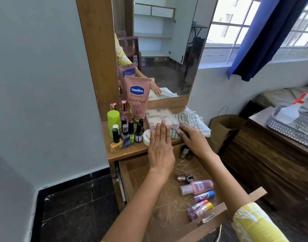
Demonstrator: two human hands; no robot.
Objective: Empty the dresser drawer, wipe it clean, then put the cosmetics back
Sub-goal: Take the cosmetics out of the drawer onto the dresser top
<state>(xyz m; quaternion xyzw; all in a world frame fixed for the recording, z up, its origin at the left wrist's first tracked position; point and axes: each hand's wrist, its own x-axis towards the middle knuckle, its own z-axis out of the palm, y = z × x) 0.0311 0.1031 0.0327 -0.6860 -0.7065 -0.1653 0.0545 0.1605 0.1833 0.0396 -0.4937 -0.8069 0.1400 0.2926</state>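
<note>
Leftmost on the tabletop (132,151) stands a crowd of cosmetics: one lime-green container (113,117), two rose-capped spray bottles (124,109), roughly seven small nail polish bottles (130,131) and one pink Vaseline tube (137,96) leaning against the mirror (167,46). Just right of them lies one white round jar (147,137), partly hidden by the left hand (161,147). That hand lies flat, its grip wide and fingers straight, fingertips resting on one clear plastic case (161,117). Beside it the right hand (193,138), fingers loosely extended and holding nothing, rests on a striped cloth (193,119). Below, the open drawer (127,180) holds two polish bottles at the back (184,151), partly hidden by the right wrist, and toward the front one glittery polish bottle (183,177), one pink bottle (197,186) and three colourful small tubes (202,203). Far right, one spray bottle (291,110) lies on a tray (287,131).
</note>
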